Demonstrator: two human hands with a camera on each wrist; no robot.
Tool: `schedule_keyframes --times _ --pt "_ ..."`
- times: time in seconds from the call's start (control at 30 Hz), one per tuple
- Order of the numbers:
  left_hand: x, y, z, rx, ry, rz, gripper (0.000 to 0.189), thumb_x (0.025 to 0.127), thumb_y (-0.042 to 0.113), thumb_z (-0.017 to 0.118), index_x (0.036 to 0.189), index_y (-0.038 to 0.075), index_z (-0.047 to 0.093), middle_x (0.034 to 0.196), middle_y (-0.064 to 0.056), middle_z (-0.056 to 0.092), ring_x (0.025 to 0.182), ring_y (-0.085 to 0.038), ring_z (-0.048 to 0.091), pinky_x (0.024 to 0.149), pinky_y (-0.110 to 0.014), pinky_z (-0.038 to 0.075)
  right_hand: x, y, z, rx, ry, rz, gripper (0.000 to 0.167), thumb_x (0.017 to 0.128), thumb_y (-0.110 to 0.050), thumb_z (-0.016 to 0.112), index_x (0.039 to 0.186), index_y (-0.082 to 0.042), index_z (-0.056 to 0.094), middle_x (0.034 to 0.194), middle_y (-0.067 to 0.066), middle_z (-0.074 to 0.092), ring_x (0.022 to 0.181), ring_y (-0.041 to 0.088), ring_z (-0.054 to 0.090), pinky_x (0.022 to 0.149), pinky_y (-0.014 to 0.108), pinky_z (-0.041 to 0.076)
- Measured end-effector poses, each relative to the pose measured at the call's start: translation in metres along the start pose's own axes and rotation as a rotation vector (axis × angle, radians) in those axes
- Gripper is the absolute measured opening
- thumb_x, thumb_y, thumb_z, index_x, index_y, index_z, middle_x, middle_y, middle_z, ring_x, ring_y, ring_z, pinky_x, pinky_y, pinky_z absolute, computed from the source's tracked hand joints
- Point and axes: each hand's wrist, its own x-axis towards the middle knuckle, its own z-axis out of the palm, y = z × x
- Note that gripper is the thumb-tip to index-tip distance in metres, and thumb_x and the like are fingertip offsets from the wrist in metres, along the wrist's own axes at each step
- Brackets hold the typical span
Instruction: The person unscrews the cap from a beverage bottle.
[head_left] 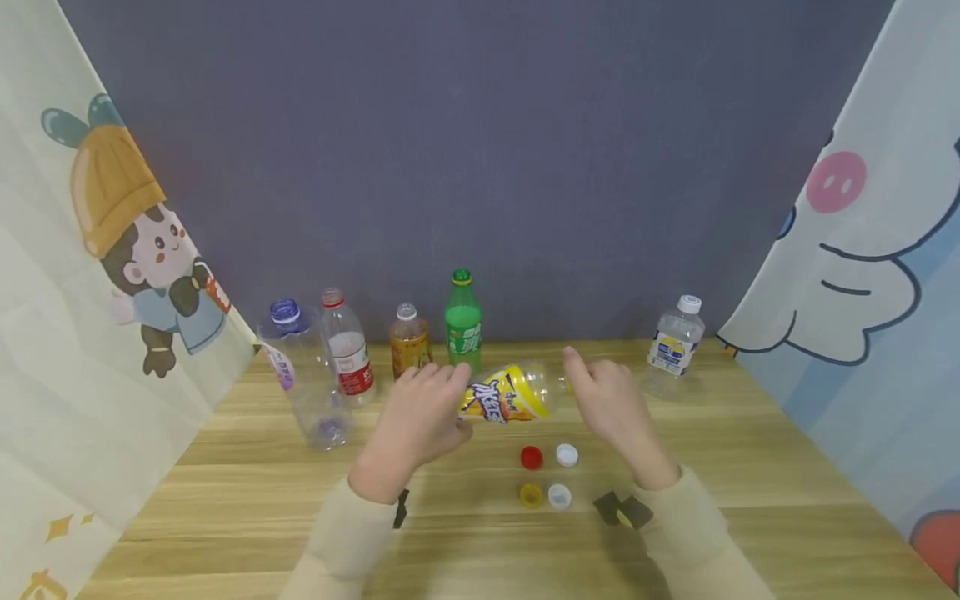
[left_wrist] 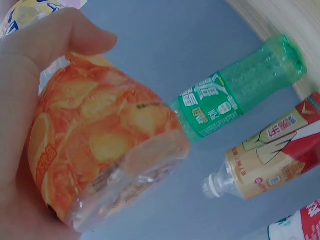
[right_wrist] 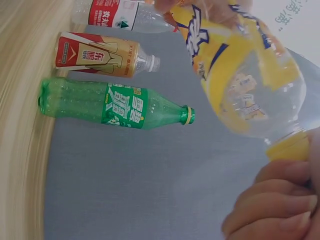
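A clear plastic bottle with a yellow and orange label (head_left: 498,397) is held up on its side above the table, its neck toward the right. My left hand (head_left: 426,408) grips it round the lower body; the base shows in the left wrist view, with the orange label part (left_wrist: 110,130) under the thumb. At the other end, my right hand (head_left: 611,407) pinches the yellow cap (right_wrist: 290,147) at the neck, its fingers (right_wrist: 275,205) curled. Below the bottle lie a red cap (head_left: 532,457), a yellow cap (head_left: 531,495) and two white caps (head_left: 567,455).
Behind my left hand stand a green bottle (head_left: 463,321), an amber-labelled bottle (head_left: 409,337), a red-labelled bottle (head_left: 348,354) and a tall clear bottle with a purple neck (head_left: 311,383). A white-capped bottle (head_left: 675,342) stands back right. Dark scraps (head_left: 622,508) lie near my right sleeve.
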Motion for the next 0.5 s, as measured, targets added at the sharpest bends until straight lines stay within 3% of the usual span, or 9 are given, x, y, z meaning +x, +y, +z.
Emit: schedule_keyframes --times 0.1,0.27,0.33,0.4,0.5 --pt "0.000 -0.001 0.000 -0.061 -0.041 -0.012 0.043 0.064 0.025 0.084 0.094 0.015 0.055 0.076 0.006 0.059 0.068 -0.015 0.055 0.061 -0.030 0.043 0.000 0.003 0.004 0.011 0.070 -0.105 0.059 0.107 -0.039 0.038 0.053 -0.016 0.034 0.045 -0.006 0.031 0.043 0.012 0.027 0.043 0.027 0.026" --pt "-0.001 -0.003 -0.001 -0.163 -0.094 -0.030 0.044 0.063 0.024 0.083 0.096 0.016 0.055 0.075 0.010 0.055 0.066 -0.013 0.051 0.061 -0.031 0.044 0.002 0.010 0.010 0.023 0.245 -0.415 0.055 0.101 -0.017 0.046 0.048 -0.018 0.030 0.043 -0.014 0.024 0.041 0.001 0.019 0.039 0.020 0.016" --pt "0.000 -0.004 -0.002 -0.180 -0.094 -0.032 0.044 0.063 0.023 0.083 0.097 0.016 0.056 0.076 0.010 0.055 0.067 -0.012 0.052 0.062 -0.031 0.045 0.003 0.012 0.011 0.016 0.300 -0.496 0.055 0.099 -0.014 0.047 0.047 -0.019 0.030 0.044 -0.016 0.023 0.042 -0.001 0.018 0.039 0.020 0.015" --pt "0.001 -0.004 -0.001 -0.172 -0.084 -0.027 0.044 0.064 0.023 0.083 0.098 0.016 0.057 0.078 0.009 0.057 0.068 -0.013 0.053 0.062 -0.031 0.045 0.003 0.011 0.011 0.008 0.318 -0.481 0.056 0.101 -0.018 0.048 0.048 -0.018 0.031 0.045 -0.014 0.024 0.042 0.001 0.020 0.040 0.022 0.018" --pt "0.001 -0.003 -0.001 -0.120 -0.051 -0.017 0.044 0.065 0.024 0.084 0.099 0.014 0.057 0.079 0.006 0.059 0.071 -0.015 0.056 0.064 -0.031 0.044 0.002 0.006 0.007 0.000 0.243 -0.303 0.061 0.107 -0.035 0.042 0.050 -0.016 0.033 0.045 -0.008 0.029 0.043 0.009 0.026 0.044 0.029 0.026"
